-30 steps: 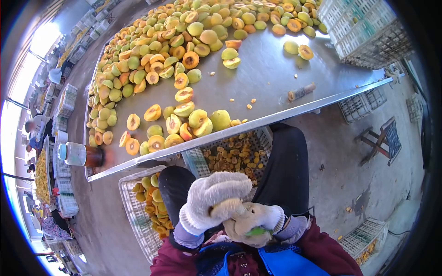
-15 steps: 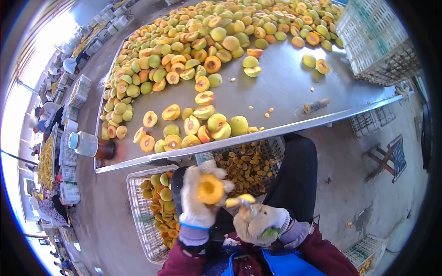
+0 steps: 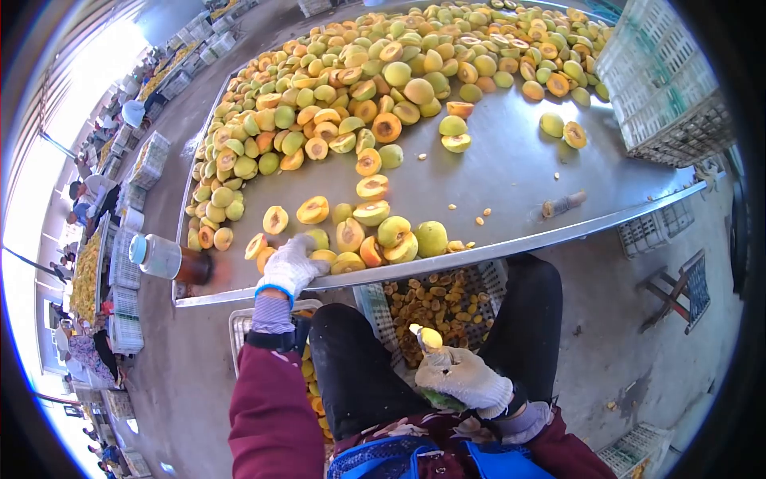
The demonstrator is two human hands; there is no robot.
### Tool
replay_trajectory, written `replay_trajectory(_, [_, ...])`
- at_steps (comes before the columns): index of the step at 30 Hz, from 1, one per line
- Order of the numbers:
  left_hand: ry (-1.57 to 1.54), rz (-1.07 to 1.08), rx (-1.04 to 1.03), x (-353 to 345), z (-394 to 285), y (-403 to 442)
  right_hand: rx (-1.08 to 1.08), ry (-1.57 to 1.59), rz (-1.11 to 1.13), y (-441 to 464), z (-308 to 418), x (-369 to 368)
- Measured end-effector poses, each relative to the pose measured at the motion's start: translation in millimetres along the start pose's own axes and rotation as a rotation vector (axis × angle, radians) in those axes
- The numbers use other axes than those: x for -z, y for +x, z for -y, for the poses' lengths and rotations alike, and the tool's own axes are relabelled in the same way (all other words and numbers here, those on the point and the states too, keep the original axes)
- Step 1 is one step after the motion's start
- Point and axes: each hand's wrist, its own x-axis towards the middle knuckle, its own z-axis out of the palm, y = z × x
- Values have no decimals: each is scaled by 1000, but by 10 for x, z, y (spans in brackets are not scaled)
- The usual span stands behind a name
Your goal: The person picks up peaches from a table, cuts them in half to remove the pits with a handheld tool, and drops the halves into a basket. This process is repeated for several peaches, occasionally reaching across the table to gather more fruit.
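My left hand (image 3: pixel 289 265), in a white knitted glove, lies over peach halves at the front edge of the metal table. Its fingertips and whatever is under them are hidden. Close to its fingers are a green-skinned peach half (image 3: pixel 317 238) and a cut half (image 3: pixel 349 263). Over my lap, my right hand (image 3: pixel 463 381), in a soiled white glove, is closed around a small tool (image 3: pixel 430 338) with a yellow, pale-tipped end. Most of that tool is hidden in the fist. Something green (image 3: pixel 437 399) shows below the palm.
A large heap of peach halves (image 3: pixel 335 88) covers the back of the metal table (image 3: pixel 495 160). Between my knees, a crate (image 3: pixel 371 307) holds brown scraps. Another crate (image 3: pixel 239 323) with peach halves stands left. A jar (image 3: pixel 171 261) and stacked crates (image 3: pixel 662 80) flank the table.
My left hand has moved from over my lap up to the table edge. The peach half it held is gone from view. My right hand keeps the tool and has shifted slightly.
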Motion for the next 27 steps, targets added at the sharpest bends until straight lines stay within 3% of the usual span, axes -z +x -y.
replay_trajectory(4, [35,-59,-222,-190,100,-15,-44,-44,44,41,-25,41])
replay_trajectory(6, [-676,-227,-230,-288,91,-21,-21,-529,-188,22,2,-10])
replay_trajectory(7, [-852,-218,-184,-280,145,-98,102,-687,-239,63,-120,32])
replay_trajectory(9, [-1457,-27,-85,13,-491,-833,59,-837,-290,46,-35,-13])
replay_trajectory(10, [-1520,66,-370,-129,-500,-947,31,-999,-330,57,4,-48])
replay_trajectory(11, [-1445,226,-353,-209,-541,-1104,13,-1056,-363,85,-5,-69])
replay_trajectory(12, [-1149,289,-431,-188,-686,-1311,13,-1057,-359,77,10,-88])
replay_trajectory(14, [-373,-45,-749,-275,-784,-1293,52,-1161,-462,17,47,-126])
replay_trajectory(16, [-747,-72,-398,-663,-613,-1146,126,-1129,-475,-79,3,-122])
replay_trajectory(17, [-1010,9,-295,-659,-640,-1190,206,-1099,-493,-104,10,-103])
replay_trajectory(18, [-1006,16,-294,-651,-671,-1248,202,-1092,-495,-126,-10,-105])
replay_trajectory(20, [-1629,312,-164,-600,-796,-1406,309,-1000,-512,-145,-19,-109])
replay_trajectory(27, [-1679,330,-218,-822,-907,-1588,296,-908,-436,-160,-22,-130])
